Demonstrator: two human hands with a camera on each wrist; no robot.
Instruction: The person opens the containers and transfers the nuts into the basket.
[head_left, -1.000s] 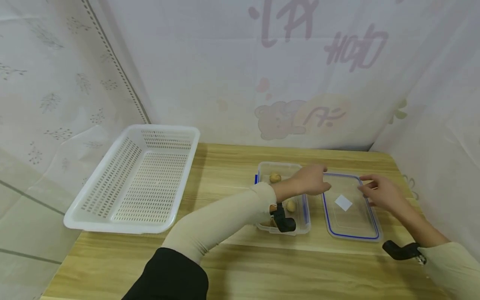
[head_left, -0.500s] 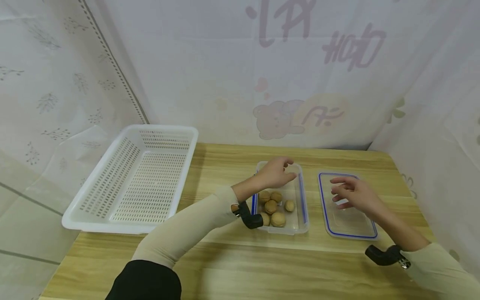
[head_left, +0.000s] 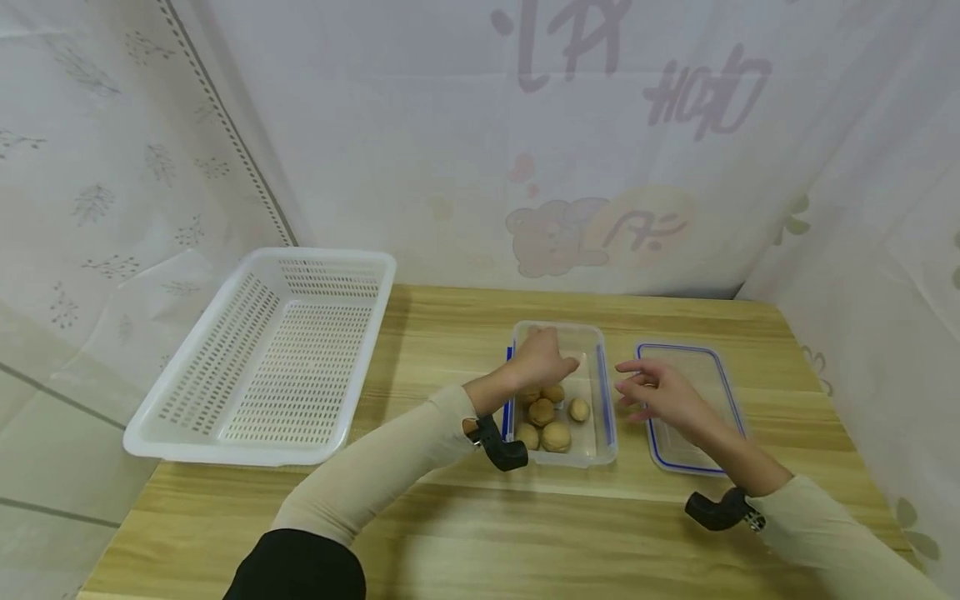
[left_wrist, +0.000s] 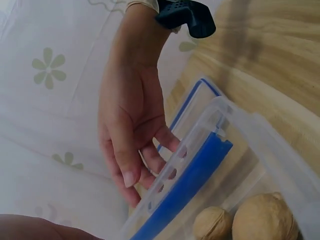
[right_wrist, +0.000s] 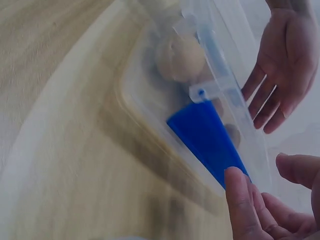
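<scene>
A clear plastic food container [head_left: 588, 454] with blue side clips stands on the table, several walnuts [head_left: 556, 437] lying inside it. My left hand [head_left: 542, 360] overlaps the container's far left part in the head view. Its fingers are extended and hold nothing, as the right wrist view shows of the left hand [right_wrist: 287, 65]. Beside the right wall, my right hand [head_left: 660, 393] hovers with loosely bent fingers, its fingertips near the blue clip [left_wrist: 187, 185]. Partly under that hand in the head view lies the clear lid [head_left: 697, 360] with a blue seal.
A white perforated plastic basket [head_left: 300, 367] stands at the left of the wooden table [head_left: 465, 525]. Patterned curtains [head_left: 420, 150] hang behind the table and along both sides. A black camera mount is strapped to each wrist.
My left hand has moved left from the lid's edge to over the container, baring the walnuts. My right hand has left the lid's right edge and come left to the container's side.
</scene>
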